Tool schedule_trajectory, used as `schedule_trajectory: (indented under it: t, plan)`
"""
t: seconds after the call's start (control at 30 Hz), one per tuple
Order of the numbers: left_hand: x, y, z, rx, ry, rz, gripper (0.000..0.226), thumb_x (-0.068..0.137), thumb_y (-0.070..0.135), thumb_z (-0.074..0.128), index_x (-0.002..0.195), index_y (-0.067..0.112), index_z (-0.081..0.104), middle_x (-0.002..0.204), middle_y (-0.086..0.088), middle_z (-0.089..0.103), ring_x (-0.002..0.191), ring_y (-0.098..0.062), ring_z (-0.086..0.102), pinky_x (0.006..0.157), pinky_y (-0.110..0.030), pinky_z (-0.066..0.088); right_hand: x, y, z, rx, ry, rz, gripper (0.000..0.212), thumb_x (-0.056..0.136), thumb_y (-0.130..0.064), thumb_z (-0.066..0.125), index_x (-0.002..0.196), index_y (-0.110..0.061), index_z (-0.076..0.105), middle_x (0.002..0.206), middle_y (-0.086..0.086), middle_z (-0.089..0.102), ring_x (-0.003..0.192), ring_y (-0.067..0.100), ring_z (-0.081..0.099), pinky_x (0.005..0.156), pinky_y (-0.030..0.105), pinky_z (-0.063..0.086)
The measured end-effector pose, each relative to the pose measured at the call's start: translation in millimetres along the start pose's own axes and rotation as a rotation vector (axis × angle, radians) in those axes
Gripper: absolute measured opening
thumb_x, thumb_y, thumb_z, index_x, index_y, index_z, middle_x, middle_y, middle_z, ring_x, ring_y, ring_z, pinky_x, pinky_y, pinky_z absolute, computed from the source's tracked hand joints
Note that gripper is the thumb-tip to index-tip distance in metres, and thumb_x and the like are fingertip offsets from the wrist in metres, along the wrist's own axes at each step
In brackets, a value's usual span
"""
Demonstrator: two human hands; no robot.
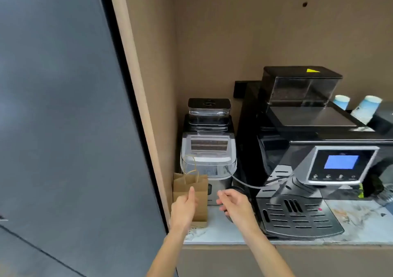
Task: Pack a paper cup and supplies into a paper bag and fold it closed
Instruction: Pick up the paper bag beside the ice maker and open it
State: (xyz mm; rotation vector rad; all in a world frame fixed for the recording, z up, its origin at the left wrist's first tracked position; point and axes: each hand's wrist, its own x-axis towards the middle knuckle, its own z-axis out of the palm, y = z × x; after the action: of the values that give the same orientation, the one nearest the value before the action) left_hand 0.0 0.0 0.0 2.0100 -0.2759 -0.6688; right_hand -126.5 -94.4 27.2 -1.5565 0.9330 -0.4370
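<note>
Your paper bag (pixel 196 200) stands upright at the far left end of the counter (pixel 219 232), close to the left side wall (pixel 153 98) and just in front of the small silver appliance (pixel 209 155); its twisted handles rise above the open top; your left hand (pixel 185 209) lies against the bag's front face, fingers straight and together, gripping nothing that you can see; your right hand (pixel 235 204) hovers just right of the bag and apart from it, fingers loosely spread and slightly curled, empty as far as the view shows, with a dark round object partly hidden behind it; the black coffee machine (pixel 314 161) fills the counter to the right, its blue screen lit, its drip tray reaching toward the front edge; two pale blue paper cups (pixel 365 108) sit upside down on top of the machine, toward the back right, well apart from the bag.
</note>
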Motion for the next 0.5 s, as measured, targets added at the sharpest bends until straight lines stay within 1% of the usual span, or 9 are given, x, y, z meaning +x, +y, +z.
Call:
schedule_trajectory:
  t: [0.07,0.13,0.2,0.23,0.27,0.33,0.43,0.5]
  plan:
    - [17,3,3,0.040,0.004,-0.050,0.057,0.095,0.060,0.030,0.078,0.026,0.072,0.093,0.002,0.075,0.096,-0.021,0.066,0.097,-0.041,0.051,14,-1,1,-0.009,0.005,0.033,0.015,0.089,-0.038,0.063,0.084,-0.028,0.072,0.078,-0.005,0.077,0.061,0.001,0.064,0.076,0.032,0.051]
    - [36,3,8,0.095,0.007,-0.107,0.064,0.092,0.066,0.024,0.087,0.026,0.073,0.101,0.001,0.075,0.102,-0.023,0.065,0.100,-0.040,0.048,20,2,-1,-0.008,-0.013,0.038,0.015,0.091,-0.034,0.061,0.083,-0.027,0.072,0.078,-0.004,0.077,0.064,0.005,0.065,0.080,0.035,0.053]
    - [52,3,14,0.193,0.022,-0.148,0.074,0.086,0.072,0.016,0.102,0.026,0.072,0.110,0.001,0.072,0.109,-0.025,0.062,0.101,-0.041,0.044,25,5,-1,0.013,-0.014,0.020,0.018,0.094,-0.027,0.058,0.084,-0.026,0.073,0.078,-0.001,0.077,0.063,0.007,0.065,0.077,0.035,0.052]
    - [57,3,18,0.222,0.026,-0.160,0.078,0.084,0.074,0.013,0.104,0.027,0.072,0.111,0.001,0.072,0.110,-0.026,0.061,0.101,-0.042,0.043,26,7,-2,0.020,-0.014,0.012,0.020,0.095,-0.024,0.056,0.084,-0.024,0.073,0.078,0.000,0.076,0.062,0.007,0.064,0.074,0.032,0.051]
    - [62,2,21,0.239,0.032,-0.162,0.080,0.083,0.075,0.012,0.102,0.026,0.072,0.109,0.000,0.072,0.109,-0.026,0.060,0.100,-0.042,0.042,26,9,-4,0.023,-0.023,0.010,0.021,0.096,-0.021,0.055,0.085,-0.022,0.073,0.077,0.001,0.076,0.060,0.006,0.063,0.069,0.028,0.050]
    - [68,3,26,0.209,0.040,-0.184,0.077,0.086,0.073,0.013,0.091,0.024,0.072,0.100,0.001,0.073,0.104,-0.024,0.062,0.099,-0.041,0.042,28,14,-7,0.025,-0.026,0.023,0.022,0.097,-0.019,0.054,0.085,-0.020,0.072,0.074,0.001,0.074,0.058,0.005,0.062,0.064,0.023,0.048]
    - [73,0,31,0.159,0.057,-0.214,0.072,0.089,0.069,0.015,0.081,0.023,0.070,0.086,0.005,0.073,0.096,-0.023,0.065,0.101,-0.042,0.043,35,14,-12,0.004,-0.043,0.031,0.023,0.097,-0.018,0.052,0.086,-0.020,0.072,0.075,0.001,0.074,0.058,0.005,0.063,0.066,0.023,0.049]
    - [76,-5,33,0.137,0.077,-0.223,0.072,0.089,0.067,0.016,0.073,0.023,0.070,0.082,0.003,0.073,0.090,-0.025,0.068,0.100,-0.042,0.047,40,13,-15,-0.012,-0.066,0.032,0.022,0.097,-0.018,0.051,0.087,-0.021,0.071,0.078,0.002,0.076,0.060,0.007,0.064,0.069,0.025,0.051]
